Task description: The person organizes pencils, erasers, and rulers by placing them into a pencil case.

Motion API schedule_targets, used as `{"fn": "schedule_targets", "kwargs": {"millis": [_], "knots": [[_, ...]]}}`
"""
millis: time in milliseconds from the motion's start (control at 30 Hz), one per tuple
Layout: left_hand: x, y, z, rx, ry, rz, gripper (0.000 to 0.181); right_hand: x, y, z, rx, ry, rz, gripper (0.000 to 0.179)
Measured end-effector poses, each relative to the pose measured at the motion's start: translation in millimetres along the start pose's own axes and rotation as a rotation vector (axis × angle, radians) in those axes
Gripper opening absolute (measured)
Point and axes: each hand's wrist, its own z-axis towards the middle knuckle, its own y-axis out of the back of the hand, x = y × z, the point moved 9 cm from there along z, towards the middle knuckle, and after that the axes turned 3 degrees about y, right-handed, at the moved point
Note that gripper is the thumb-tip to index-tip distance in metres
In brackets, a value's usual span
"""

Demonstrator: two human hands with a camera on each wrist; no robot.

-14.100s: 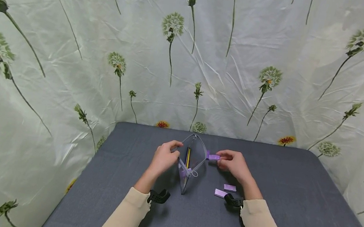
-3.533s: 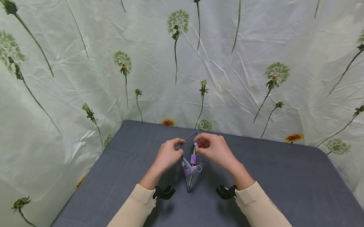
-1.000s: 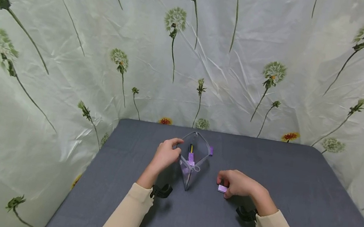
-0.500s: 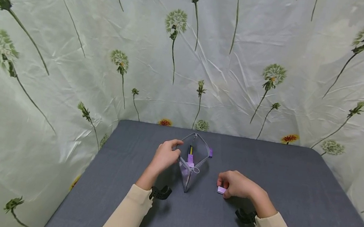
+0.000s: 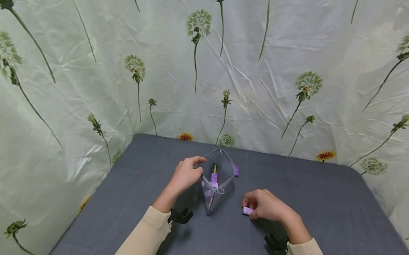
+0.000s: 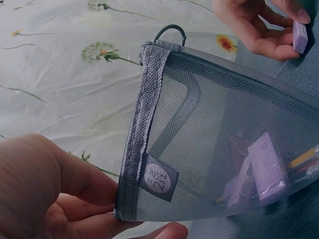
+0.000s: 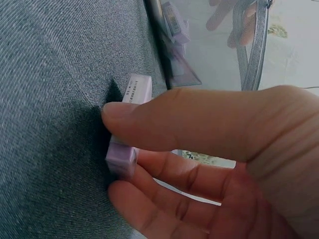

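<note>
A grey mesh pencil pouch (image 5: 208, 196) stands unzipped on the table, its mouth spread wide. My left hand (image 5: 186, 174) pinches its left rim between thumb and fingers, close to a sewn label (image 6: 158, 178) in the left wrist view. Inside lie lilac wrapped erasers (image 6: 266, 167) and yellow and dark pencils (image 6: 305, 158), partly veiled by the mesh. To the right of the pouch, my right hand (image 5: 267, 205) pinches another lilac eraser (image 7: 138, 87) between thumb and fingertips, at or just above the cloth. The thumb covers part of its printed side.
Dark grey cloth covers the table (image 5: 317, 209). A flowered curtain (image 5: 255, 87) hangs behind its far edge. One small purple piece (image 5: 237, 171) shows at the pouch's right rim; whether it is attached I cannot tell. A zip-pull ring (image 5: 221, 191) hangs at the near corner.
Earlier, two erasers lay on the cloth and my right hand carried others to the pouch. Since half a second ago, the eraser in my right hand has shifted slightly leftward and away. The left hand stays.
</note>
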Motion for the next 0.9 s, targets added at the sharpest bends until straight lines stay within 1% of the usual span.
{"fn": "schedule_targets", "kwargs": {"millis": [200, 367, 667, 900], "knots": [[0.1, 0.6, 0.5, -0.002, -0.003, 0.009, 0.043, -2.0, 1.9, 0.7, -0.012, 0.01, 0.027, 0.035], [1.0, 0.3, 0.6, 0.001, -0.006, 0.011, 0.044, -4.2, 5.8, 0.5, -0.044, 0.017, 0.069, 0.033], [2.0, -0.3, 0.7, 0.003, 0.0, 0.02, 0.043, -11.7, 10.2, 1.4, -0.089, -0.021, 0.163, 0.029], [2.5, -1.2, 1.1, 0.004, 0.007, 0.018, 0.043, -11.9, 15.5, 1.7, -0.125, -0.018, 0.201, 0.025]]}}
